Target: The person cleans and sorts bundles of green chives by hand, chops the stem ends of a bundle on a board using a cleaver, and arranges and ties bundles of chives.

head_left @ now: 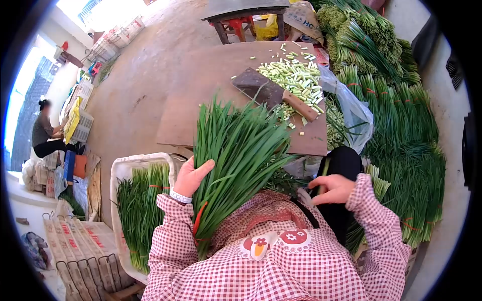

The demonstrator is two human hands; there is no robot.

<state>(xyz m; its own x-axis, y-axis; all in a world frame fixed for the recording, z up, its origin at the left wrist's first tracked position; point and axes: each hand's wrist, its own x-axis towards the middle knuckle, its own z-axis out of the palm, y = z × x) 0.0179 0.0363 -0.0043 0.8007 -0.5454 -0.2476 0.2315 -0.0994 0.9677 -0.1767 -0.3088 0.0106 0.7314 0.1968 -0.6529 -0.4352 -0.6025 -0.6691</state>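
Observation:
My left hand (193, 176) is closed around a large bunch of garlic chives (236, 150), held upright against my checked apron. A red band is tied round the lower part of this bunch. Over my dark-clad knee, my right hand (332, 189) is pinched on a thin green stalk (325, 168) that points up from the fingers. A cleaver (263, 89) with a wooden handle lies on the brown board (196, 90) in front of me, beside a heap of chopped pale green stem ends (296, 78).
A white crate (116, 173) with banded chives stands at my left, near several stacked crates (80, 246). Big piles of bundled chives (401, 150) line the right side, next to a clear plastic bag (359, 118). Another person (45, 130) sits far left. A dark table (241, 11) stands beyond.

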